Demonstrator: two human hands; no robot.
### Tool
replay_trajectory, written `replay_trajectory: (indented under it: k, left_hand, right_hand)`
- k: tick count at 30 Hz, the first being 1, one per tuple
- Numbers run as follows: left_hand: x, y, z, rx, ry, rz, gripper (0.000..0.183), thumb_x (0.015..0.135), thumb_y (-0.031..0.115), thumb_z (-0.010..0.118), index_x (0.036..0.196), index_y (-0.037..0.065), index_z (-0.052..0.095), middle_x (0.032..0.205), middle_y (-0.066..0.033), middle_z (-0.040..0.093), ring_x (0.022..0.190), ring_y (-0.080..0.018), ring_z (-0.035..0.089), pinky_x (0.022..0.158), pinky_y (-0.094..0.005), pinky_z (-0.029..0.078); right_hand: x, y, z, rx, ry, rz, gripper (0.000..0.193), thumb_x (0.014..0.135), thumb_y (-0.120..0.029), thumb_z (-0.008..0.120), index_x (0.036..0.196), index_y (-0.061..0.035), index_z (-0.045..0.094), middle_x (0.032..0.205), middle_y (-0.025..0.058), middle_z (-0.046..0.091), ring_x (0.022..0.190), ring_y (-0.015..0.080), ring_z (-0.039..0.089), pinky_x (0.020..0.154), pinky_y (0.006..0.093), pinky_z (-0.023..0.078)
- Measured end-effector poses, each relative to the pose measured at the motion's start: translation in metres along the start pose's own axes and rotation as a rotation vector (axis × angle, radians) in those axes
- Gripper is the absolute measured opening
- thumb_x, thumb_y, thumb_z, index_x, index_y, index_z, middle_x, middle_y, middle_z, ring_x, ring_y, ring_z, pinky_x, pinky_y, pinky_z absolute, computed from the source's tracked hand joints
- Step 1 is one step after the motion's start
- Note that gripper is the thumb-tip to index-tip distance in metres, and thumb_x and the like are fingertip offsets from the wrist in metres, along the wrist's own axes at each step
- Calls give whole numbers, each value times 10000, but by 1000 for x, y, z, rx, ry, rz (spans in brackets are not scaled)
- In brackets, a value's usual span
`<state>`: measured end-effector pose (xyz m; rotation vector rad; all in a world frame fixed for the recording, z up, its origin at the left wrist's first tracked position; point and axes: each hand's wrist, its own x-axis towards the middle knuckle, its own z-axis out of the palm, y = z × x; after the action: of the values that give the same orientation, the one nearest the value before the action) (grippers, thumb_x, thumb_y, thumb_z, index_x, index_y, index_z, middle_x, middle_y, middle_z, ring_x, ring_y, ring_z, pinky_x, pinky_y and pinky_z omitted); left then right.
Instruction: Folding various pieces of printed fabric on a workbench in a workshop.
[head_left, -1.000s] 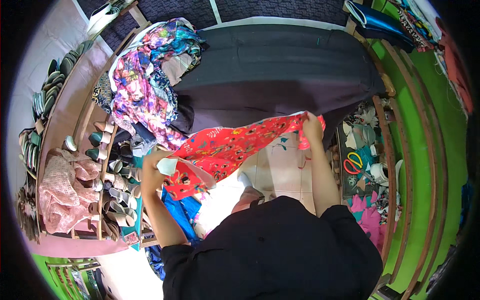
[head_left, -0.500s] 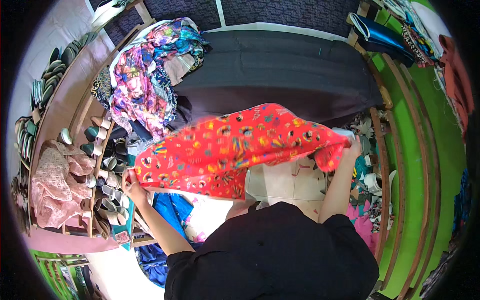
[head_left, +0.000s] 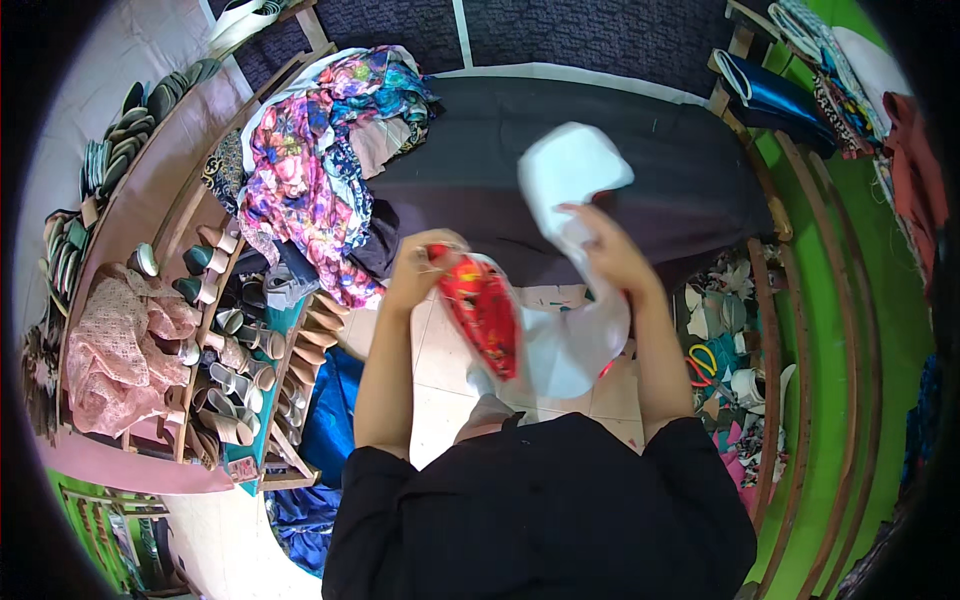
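Observation:
A red printed cloth with a white underside hangs in front of my body, slack between both hands. At its left end my left hand pinches an edge where the red side shows. Higher and to the right, my right hand grips the white side, and a loose white flap is flung up past the fingers, blurred by motion. The lower middle of the cloth sags in a curve above the tiled floor. Beyond it lies a dark-covered table or bench; the white flap overlaps its front edge in view.
A heap of flowered fabric sits at the bench's left end. Shoe racks stand on the left beside a pink lacy cloth. Wooden rails run along the right, with shoes and scraps below. Blue fabric lies on the floor.
My hands have come from wide apart to close together, and both rose. The cloth went from stretched out, red side showing, to slack and partly turned, mostly white side showing.

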<state>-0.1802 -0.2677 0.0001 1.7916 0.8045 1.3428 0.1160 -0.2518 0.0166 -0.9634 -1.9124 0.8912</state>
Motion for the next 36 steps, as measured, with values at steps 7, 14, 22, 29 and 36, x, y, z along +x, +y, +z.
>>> replay_trajectory:
  k: [7, 14, 22, 29, 36]
  left_hand:
    - [18, 26, 20, 386, -334, 84, 209, 723, 309, 681, 849, 149, 634, 1273, -106, 449, 1259, -311, 334, 986, -558, 82]
    - [31, 42, 7, 385, -373, 223, 203, 729, 206, 618, 873, 63, 613, 828, -77, 620, 801, -260, 573, 853, -378, 366]
    - [31, 64, 9, 483, -226, 180, 231, 656, 76, 674, 872, 5, 635, 788, -135, 620, 711, -279, 603, 628, -303, 465]
    - [25, 76, -25, 471, 105, 111, 191, 819, 181, 614, 882, 5, 652, 747, -78, 628, 666, -146, 582, 609, -255, 446]
    - [27, 93, -51, 533, 448, 28, 197, 797, 165, 634, 910, 4, 653, 794, -76, 645, 692, -110, 564, 641, -240, 439]
  right_hand:
    - [1, -61, 29, 51, -249, -18, 703, 645, 50, 486, 1302, -151, 336, 1032, 209, 600, 964, 335, 586, 774, 346, 444]
    - [0, -63, 37, -216, 30, 28, 579, 663, 4, 570, 1212, -107, 424, 886, 141, 640, 844, 289, 613, 780, 317, 453]
    - [-33, -3, 93, -436, 336, 100, 339, 678, -211, 688, 963, -77, 563, 845, 109, 613, 795, 296, 583, 692, 383, 431]
    - [-84, 33, 114, -250, 397, -173, 556, 636, -272, 722, 1107, -81, 497, 1101, 99, 517, 1053, 265, 475, 868, 404, 328]
    - [-94, 79, 122, -771, 114, -36, 452, 703, -291, 662, 1137, -243, 545, 1171, 16, 489, 1184, 235, 359, 892, 586, 187]
